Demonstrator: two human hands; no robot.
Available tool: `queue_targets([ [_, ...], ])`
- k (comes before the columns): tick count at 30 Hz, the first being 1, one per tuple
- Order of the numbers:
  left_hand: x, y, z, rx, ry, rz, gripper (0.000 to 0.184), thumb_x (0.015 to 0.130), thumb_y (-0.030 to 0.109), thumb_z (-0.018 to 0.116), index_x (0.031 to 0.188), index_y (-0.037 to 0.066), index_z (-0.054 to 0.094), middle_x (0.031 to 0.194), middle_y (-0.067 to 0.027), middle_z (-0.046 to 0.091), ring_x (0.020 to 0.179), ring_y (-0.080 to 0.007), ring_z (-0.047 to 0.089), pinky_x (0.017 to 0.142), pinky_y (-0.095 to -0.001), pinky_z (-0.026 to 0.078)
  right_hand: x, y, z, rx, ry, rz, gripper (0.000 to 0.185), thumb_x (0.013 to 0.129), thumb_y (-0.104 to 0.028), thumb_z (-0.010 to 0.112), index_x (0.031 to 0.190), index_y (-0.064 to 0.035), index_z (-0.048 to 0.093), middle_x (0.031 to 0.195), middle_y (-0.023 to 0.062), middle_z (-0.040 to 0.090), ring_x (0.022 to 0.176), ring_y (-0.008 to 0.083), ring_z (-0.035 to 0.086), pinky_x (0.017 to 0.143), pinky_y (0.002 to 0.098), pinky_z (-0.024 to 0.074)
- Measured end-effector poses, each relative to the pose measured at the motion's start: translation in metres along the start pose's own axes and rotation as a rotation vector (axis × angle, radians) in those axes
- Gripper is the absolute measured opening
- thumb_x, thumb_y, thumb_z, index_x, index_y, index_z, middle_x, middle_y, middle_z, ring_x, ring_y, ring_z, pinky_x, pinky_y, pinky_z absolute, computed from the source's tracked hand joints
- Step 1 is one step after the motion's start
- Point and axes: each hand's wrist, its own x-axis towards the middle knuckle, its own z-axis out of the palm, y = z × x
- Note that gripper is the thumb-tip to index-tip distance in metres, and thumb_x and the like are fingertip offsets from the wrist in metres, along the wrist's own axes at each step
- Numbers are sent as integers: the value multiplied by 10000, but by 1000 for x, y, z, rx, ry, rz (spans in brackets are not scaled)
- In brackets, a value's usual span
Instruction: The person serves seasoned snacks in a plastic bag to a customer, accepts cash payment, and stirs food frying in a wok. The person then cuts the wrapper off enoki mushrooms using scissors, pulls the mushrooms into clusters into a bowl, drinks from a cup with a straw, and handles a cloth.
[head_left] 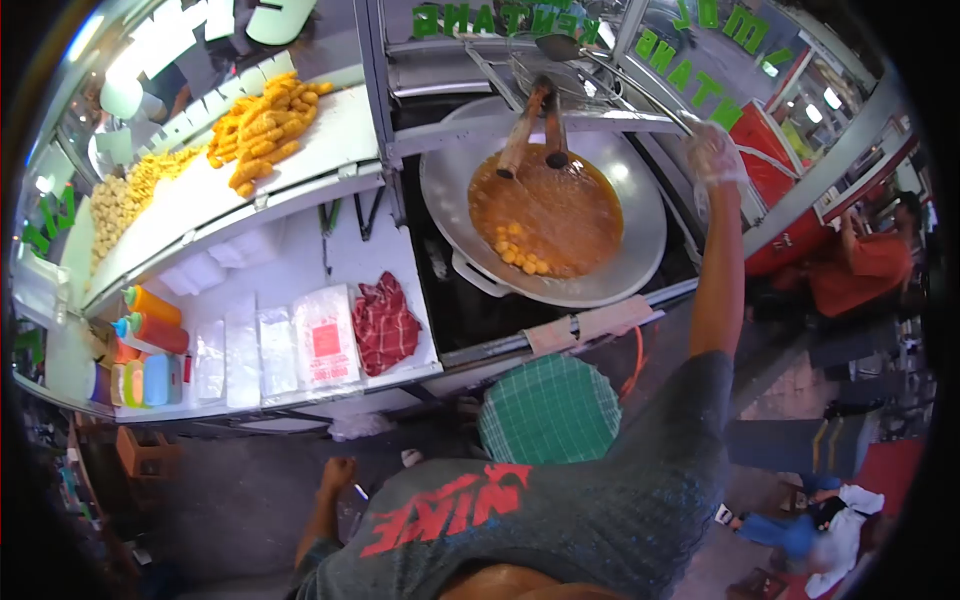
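My right hand [715, 158], in a clear plastic glove, is raised at the wok's right side and closed round the handle of a long-handled metal spatula [557, 47]. The dark, rounded head of the spatula is up beyond the wok, over a wire rack. Below lies a wide metal wok [645, 205] of bubbling brown oil [560, 220]. Several round golden pieces [520, 250] float together at its near left. Two worn wooden handles [515, 148] jut over the oil from the far side. My left hand [340, 472] hangs low, fingers curled, apart from the counter.
Left of the wok, a shelf [340, 125] bears fried sticks [265, 130] and small pieces. Sauce bottles [155, 333], plastic bags [325, 340] and a red cloth [388, 322] lie beneath. A green-checked stool [550, 408] stands close before me. People are at the right, one in orange-red [865, 270].
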Motion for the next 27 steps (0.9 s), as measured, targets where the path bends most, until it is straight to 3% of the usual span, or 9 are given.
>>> queue_targets([
  [3, 4, 7, -9, -69, 7, 122, 410, 891, 342, 516, 705, -12, 609, 546, -127, 586, 489, -225, 613, 500, -361, 486, -129, -155, -30, -853, 33, 48, 351, 869, -187, 545, 1214, -138, 586, 969, 207, 636, 903, 364, 609, 787, 447, 475],
  [6, 9, -8, -1, -82, -68, 26, 394, 902, 321, 513, 651, 31, 599, 515, -100, 571, 468, -199, 591, 481, -361, 472, -207, -147, -66, -960, 0, -108, 333, 885, -166, 498, 1187, -54, 583, 1012, 177, 655, 802, 347, 639, 713, 436, 506],
  [9, 6, -12, 8, -74, -62, -57, 358, 890, 284, 545, 656, 21, 604, 529, -113, 586, 474, -206, 599, 487, -358, 477, -252, -131, -69, -391, -102, 265, 387, 868, -102, 518, 1253, -89, 556, 957, 188, 655, 803, 353, 631, 715, 436, 503],
  [10, 0, -11, 5, -75, -80, -80, 347, 887, 274, 552, 658, 19, 605, 533, -114, 589, 478, -206, 603, 489, -357, 479, -264, -97, -67, -280, -136, 247, 393, 867, -90, 513, 1257, -100, 556, 932, 189, 656, 824, 357, 629, 724, 441, 499],
  [13, 3, -23, 9, -103, -126, -119, 323, 882, 254, 567, 665, 17, 601, 551, -112, 597, 488, -206, 610, 491, -352, 481, -237, -71, -29, -766, -397, 217, 321, 843, -94, 528, 1151, -97, 617, 921, 176, 667, 833, 321, 647, 749, 408, 505],
  [17, -7, -17, -3, -147, -34, -148, 321, 893, 250, 562, 680, 10, 588, 561, -102, 596, 484, -195, 605, 483, -348, 478, -143, 38, -6, -932, -620, 82, 137, 777, -135, 588, 845, -69, 686, 825, 162, 662, 723, 279, 654, 664, 390, 516],
  [23, -41, -44, -4, -198, 53, -244, 275, 905, 217, 558, 723, 12, 580, 561, -88, 588, 469, -168, 577, 448, -326, 457, -55, -36, 30, -1252, -890, 526, 94, 739, -153, 652, 803, -126, 714, 633, 75, 631, 526, 216, 612, 508, 344, 491],
  [25, -61, -53, 7, -264, 50, -276, 262, 905, 213, 564, 733, 15, 577, 565, -82, 586, 464, -160, 567, 436, -320, 450, -40, 52, 23, -383, -1129, -347, 112, 700, -208, 704, 725, -101, 684, 648, 73, 642, 533, 192, 593, 527, 358, 494],
  [27, -73, -84, 26, -298, 31, -315, 256, 904, 213, 570, 747, 10, 577, 577, -81, 592, 466, -161, 568, 427, -316, 454, -48, 57, 38, -620, -1201, 335, 86, 715, -183, 672, 688, -105, 648, 639, 59, 619, 559, 193, 584, 538, 354, 485],
])
